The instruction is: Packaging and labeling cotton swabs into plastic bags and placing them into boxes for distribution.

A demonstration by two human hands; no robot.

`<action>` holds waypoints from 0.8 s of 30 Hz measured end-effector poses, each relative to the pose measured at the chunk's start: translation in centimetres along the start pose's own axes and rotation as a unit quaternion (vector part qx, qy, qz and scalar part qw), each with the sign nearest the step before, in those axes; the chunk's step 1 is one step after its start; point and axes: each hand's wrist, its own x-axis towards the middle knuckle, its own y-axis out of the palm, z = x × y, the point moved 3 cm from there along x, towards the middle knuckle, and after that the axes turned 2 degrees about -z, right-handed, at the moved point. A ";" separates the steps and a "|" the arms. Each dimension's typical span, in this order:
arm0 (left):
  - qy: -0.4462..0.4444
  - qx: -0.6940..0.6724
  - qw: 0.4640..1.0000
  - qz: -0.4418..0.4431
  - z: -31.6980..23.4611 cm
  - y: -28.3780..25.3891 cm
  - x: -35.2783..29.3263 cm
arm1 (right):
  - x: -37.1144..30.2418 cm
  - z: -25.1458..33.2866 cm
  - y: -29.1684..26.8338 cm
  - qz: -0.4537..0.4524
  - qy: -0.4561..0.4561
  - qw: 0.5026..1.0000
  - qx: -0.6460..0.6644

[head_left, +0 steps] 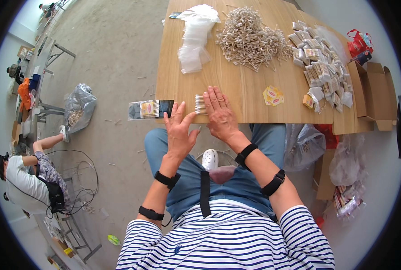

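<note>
A short row of cotton swabs (200,105) lies side by side near the table's front edge. My right hand (220,112) rests flat, fingers stretched out, along the right side of this row and partly covers it. On the other side, my left hand (181,130) is open, its fingers apart, with the index fingertip close to the swabs' lower ends. Beyond its fingertips a clear packet of cotton swabs with a yellow card (147,109) sticks out past the table's left edge. A dark flat piece (166,108) adjoins it, partly behind my left fingers.
Clear plastic bags (195,40) lie at the far left of the table (250,90). Behind my hands is a large heap of loose swabs (250,38). Yellow cards (273,96), filled packets (322,67) and a cardboard box (369,92) are rightward. A person (34,182) sits at left.
</note>
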 end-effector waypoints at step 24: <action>0.019 0.010 1.000 -0.004 -0.7 0.2 0.6 | -0.1 0.1 -0.1 0.001 0.005 1.000 -0.006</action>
